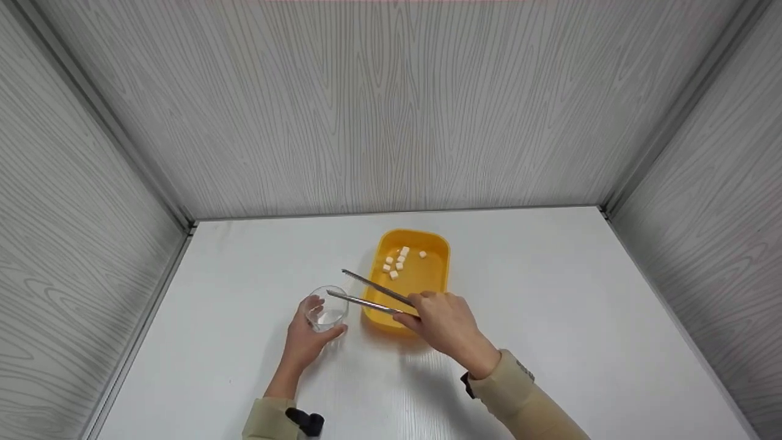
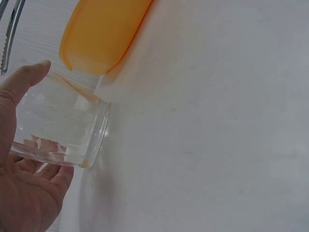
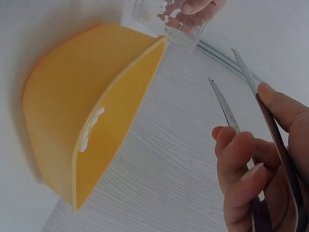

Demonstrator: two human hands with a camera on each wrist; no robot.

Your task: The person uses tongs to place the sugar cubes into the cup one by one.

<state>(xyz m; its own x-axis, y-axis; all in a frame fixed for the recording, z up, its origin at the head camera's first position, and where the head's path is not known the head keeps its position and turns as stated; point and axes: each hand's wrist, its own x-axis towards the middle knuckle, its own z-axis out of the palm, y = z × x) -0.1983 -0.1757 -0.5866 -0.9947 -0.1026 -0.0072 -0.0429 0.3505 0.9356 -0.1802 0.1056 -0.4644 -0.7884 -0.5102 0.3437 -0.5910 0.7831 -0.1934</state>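
Observation:
My left hand (image 1: 305, 336) holds a clear glass cup (image 2: 63, 121), thumb on one side and fingers round the other. I see nothing inside the cup. My right hand (image 1: 446, 324) grips long metal tweezers (image 1: 366, 301) with toothed tips. The two arms of the tweezers are spread apart, with nothing between them. One tip lies over the cup's rim in the head view, the other farther back. Under the tweezers stands a yellow tray (image 1: 434, 278). Several small white cubes (image 1: 400, 259) lie in its far part, one apart from the others.
A white tabletop (image 1: 537, 293) stretches around the tray and cup. Grey wood-grain panels enclose it at the back (image 1: 385, 110), the left (image 1: 67, 201) and the right (image 1: 708, 201).

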